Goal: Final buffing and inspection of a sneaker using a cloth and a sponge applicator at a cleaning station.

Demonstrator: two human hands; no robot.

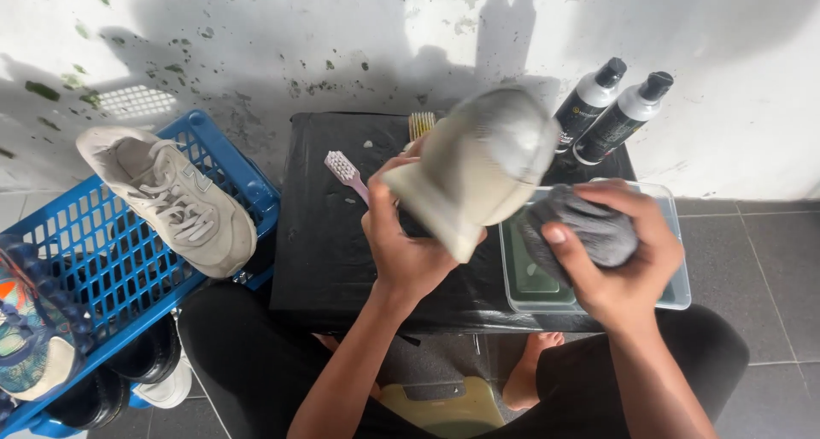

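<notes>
My left hand (401, 242) grips a beige and grey sneaker (478, 166), held up over a black table (325, 234) with its toe toward the wall; the shoe is blurred. My right hand (623, 260) is closed around a bunched grey cloth (589, 230), just right of the shoe and above a clear plastic tub (679, 289). A pink toothbrush (346, 172) lies on the table left of the shoe. A brush with pale bristles (420, 125) shows behind the shoe.
Two black and white spray bottles (611, 110) stand at the table's back right against a stained white wall. A blue plastic rack (128, 268) on the left carries a second beige sneaker (171, 200), a patterned blue shoe (26, 328) and dark shoes below.
</notes>
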